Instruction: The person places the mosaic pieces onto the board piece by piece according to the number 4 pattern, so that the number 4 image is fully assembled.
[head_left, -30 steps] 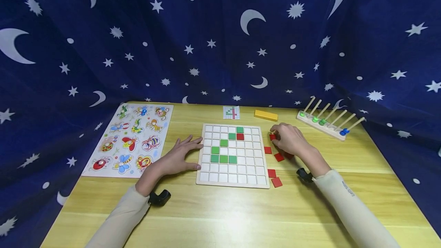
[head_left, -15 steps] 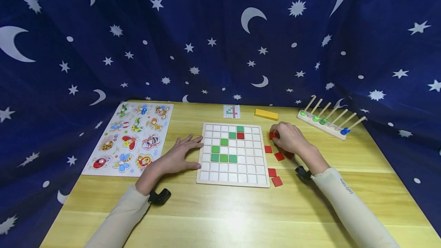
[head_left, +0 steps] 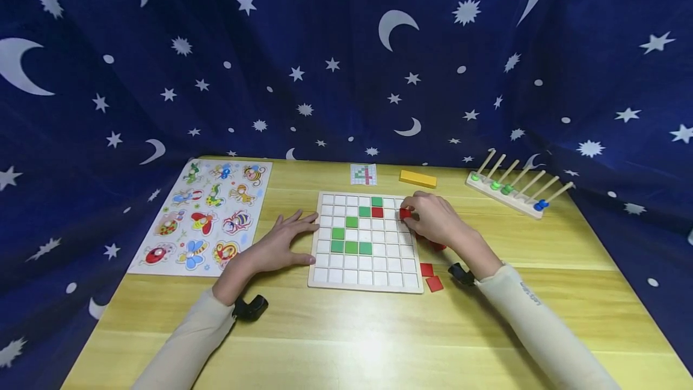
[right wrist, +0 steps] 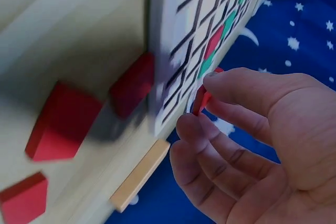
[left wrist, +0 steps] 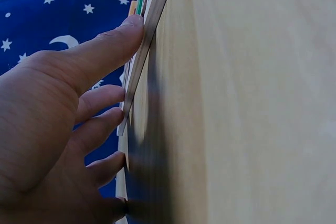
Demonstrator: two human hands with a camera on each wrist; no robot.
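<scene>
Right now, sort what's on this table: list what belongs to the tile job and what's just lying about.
In use:
grid board, steadied by the left hand
red tile, pinched by the right hand
spare red tiles
pattern card

Lying about:
insect puzzle
yellow block
peg rack

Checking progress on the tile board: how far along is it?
Done: six green tiles and one red tile sit in the grid board. In hand: the right hand pinches another red tile. Left: loose red tiles beside the board.
</scene>
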